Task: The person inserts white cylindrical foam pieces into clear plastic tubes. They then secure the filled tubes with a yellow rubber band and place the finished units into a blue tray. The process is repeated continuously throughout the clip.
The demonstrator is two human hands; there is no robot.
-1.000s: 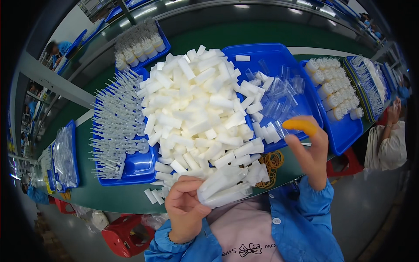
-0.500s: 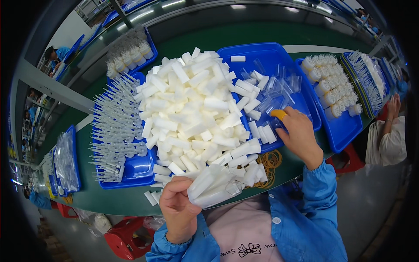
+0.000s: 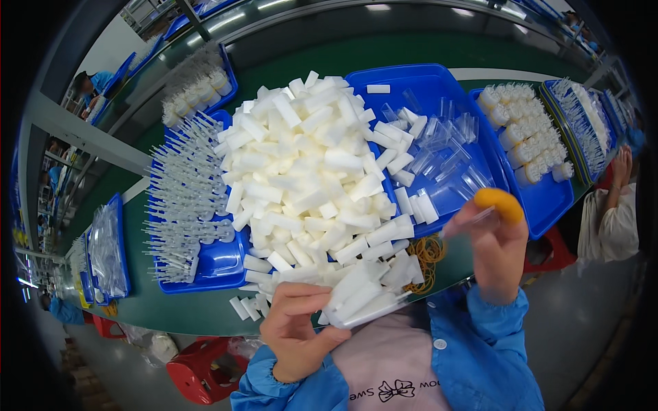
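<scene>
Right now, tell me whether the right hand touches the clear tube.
Touching. The head view shows the right hand pinching one end of the clear tube between its fingertips, one wearing an orange finger cot, above the table edge.

Bright overhead strip lights glared above the green table [image 3: 439, 51]; its edges bowed toward the dark fisheye rim, slightly blurred.

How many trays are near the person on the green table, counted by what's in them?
Trays of white bundles: 2
Trays of clear tubes in rows: 2
Tray of loose clear pieces: 1
Tray of clear bags: 1
Total: 6 trays
</scene>
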